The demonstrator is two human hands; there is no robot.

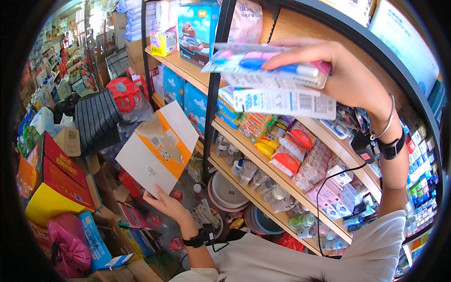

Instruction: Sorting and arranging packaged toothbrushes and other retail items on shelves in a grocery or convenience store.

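My left hand (166,203) grips the lower edge of a white and orange cardboard box (148,160), which is tilted and has a torn patch of bare card. Raised before the shelves, my right hand (343,72) is shut on several flat carded packs (285,105) stacked together. The uppermost clear pack holds blue and pink items that look like toothbrushes (252,63). Below these packs, a wooden shelf carries soap packs (253,123), red and white wrapped packs (287,162) and a pink floral pack (313,164).
A black shelf post (212,95) stands between the box and the packs. Basins (229,190) and clear bottles (246,171) fill the lower levels. On the left are a red and yellow carton (65,179), a pink bag (68,239) and loose cardboard. A black cable (318,211) hangs across the shelves.
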